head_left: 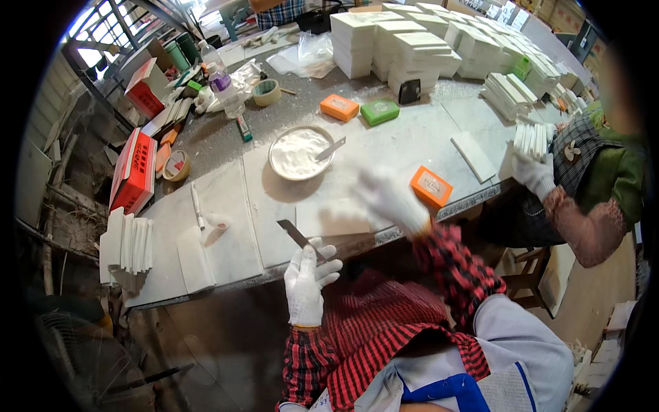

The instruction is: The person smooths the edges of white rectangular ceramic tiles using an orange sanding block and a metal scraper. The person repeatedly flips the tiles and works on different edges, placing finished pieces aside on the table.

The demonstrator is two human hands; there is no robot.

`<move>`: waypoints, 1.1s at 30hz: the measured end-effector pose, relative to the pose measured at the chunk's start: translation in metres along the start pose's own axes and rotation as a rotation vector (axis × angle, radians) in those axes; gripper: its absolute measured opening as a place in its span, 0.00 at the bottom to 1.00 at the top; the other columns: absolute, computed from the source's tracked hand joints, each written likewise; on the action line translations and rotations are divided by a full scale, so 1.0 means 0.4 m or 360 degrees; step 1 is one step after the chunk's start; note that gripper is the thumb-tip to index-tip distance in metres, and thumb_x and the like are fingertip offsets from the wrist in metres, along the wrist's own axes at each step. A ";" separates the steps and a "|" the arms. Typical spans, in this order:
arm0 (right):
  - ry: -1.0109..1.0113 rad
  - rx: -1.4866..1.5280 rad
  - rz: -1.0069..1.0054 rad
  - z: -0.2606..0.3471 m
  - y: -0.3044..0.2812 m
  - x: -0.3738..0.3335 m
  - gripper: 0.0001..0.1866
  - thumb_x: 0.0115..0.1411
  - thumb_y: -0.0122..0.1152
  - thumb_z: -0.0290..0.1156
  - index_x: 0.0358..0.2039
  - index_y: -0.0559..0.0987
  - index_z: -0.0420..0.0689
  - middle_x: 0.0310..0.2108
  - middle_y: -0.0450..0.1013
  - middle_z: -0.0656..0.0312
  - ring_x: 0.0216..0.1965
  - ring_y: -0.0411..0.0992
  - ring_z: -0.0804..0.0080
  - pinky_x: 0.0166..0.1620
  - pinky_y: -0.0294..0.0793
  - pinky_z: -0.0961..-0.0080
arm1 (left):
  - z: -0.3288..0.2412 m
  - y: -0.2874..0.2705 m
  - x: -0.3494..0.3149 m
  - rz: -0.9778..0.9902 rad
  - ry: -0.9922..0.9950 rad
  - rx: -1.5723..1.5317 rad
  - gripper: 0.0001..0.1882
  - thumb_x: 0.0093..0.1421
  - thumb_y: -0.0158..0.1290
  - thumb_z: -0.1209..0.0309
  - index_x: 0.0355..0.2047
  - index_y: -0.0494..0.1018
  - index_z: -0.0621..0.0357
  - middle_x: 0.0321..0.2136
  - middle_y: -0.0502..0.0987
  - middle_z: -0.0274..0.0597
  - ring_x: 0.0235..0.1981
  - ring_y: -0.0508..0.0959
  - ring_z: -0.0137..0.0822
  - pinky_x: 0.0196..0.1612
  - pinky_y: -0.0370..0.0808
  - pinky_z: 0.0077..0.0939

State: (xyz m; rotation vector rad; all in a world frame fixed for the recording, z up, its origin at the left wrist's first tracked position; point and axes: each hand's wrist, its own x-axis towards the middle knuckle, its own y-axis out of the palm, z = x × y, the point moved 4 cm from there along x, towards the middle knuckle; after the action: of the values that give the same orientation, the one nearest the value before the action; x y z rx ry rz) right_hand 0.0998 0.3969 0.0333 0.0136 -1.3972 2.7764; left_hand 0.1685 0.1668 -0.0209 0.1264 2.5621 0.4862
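A flat metal blade (293, 233) is being gripped between the thumb and fingers of the gloved left hand (304, 288). The gloved right hand (395, 198) is being shown only as a blur; whether it is open or closed cannot be told. Between the hands, a pale slab (311, 220) is being supported by the table (412, 141). Beyond the left hand, white paste (296, 147) is being held in a round bowl (273, 166). Just right of the right hand, an orange box (432, 186) is being supported.

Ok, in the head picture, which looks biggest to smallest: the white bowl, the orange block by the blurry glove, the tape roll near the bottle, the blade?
1. White bowl
2. Orange block
3. Tape roll
Unsure: the blade is long but thin, and the left hand partly covers it.
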 end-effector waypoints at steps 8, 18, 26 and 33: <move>0.0064 -0.0662 -0.0183 -0.057 -0.008 0.298 0.24 0.63 0.60 0.49 0.52 0.80 0.46 0.41 0.82 0.49 0.43 0.82 0.51 0.43 0.81 0.56 | -0.042 0.056 -0.036 0.0030 0.0124 0.0398 0.18 0.76 0.45 0.61 0.49 0.77 0.63 0.22 0.78 0.39 0.16 0.72 0.24 0.20 0.65 0.19; -0.0761 -0.0705 -0.0173 0.036 -0.031 0.234 0.07 0.61 0.65 0.34 0.35 0.85 0.46 0.31 0.81 0.57 0.34 0.80 0.54 0.38 0.79 0.65 | -0.041 0.042 -0.009 -0.0101 0.0231 0.0570 0.17 0.74 0.48 0.61 0.46 0.79 0.62 0.16 0.73 0.33 0.14 0.67 0.21 0.19 0.64 0.17; -0.0012 0.0899 -0.0462 -0.006 -0.028 -0.030 0.10 0.61 0.70 0.28 0.41 0.84 0.37 0.32 0.82 0.57 0.28 0.77 0.73 0.33 0.77 0.74 | -0.037 0.062 -0.003 -0.0101 0.0289 0.0720 0.17 0.72 0.51 0.61 0.46 0.81 0.62 0.16 0.73 0.34 0.17 0.71 0.21 0.22 0.69 0.19; 0.0418 0.1379 -0.0275 0.021 0.097 -0.174 0.10 0.63 0.68 0.27 0.42 0.84 0.36 0.32 0.81 0.62 0.32 0.76 0.81 0.35 0.75 0.82 | -0.027 0.102 -0.035 -0.0094 0.0478 0.0827 0.16 0.74 0.51 0.63 0.46 0.80 0.63 0.16 0.70 0.29 0.16 0.67 0.18 0.20 0.66 0.17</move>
State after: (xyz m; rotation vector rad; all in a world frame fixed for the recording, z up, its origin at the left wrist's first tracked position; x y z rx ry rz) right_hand 0.1679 0.3652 0.0056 -0.1866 -0.0767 2.8445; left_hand 0.1745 0.1987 0.0093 0.1697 2.9215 -0.2108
